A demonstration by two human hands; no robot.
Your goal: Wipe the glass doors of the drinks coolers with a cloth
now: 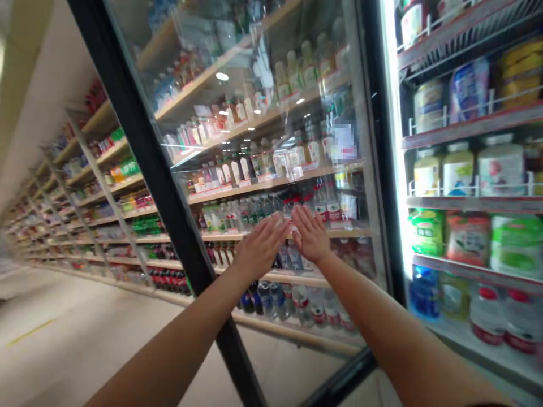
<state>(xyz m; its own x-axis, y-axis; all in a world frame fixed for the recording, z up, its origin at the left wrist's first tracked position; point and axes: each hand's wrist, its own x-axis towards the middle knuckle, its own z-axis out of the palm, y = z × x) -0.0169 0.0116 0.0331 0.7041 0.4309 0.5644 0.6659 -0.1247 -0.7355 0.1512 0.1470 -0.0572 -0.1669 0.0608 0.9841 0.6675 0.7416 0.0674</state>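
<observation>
Both arms reach forward, bare, toward the glass door (271, 141) of a drinks fridge, which stands swung open in its black frame. My left hand (259, 244) is flat, fingers stretched up and to the right, at the glass. Close beside it, my right hand (310, 232) also has its fingers stretched, pointing up and left. The fingertips of the two hands nearly meet. Neither hand holds anything. They look laid against the pane, though contact cannot be told for certain. Shelves of bottles show through the glass behind them.
On the right, the lit fridge's shelves (470, 203) hold bottles and packs, including large red-capped bottles (487, 316) at the bottom. Long stocked store shelves (102, 198) run back on the left. Pale floor (85, 339) lies below, and the door's lower black frame (339, 379) crosses it.
</observation>
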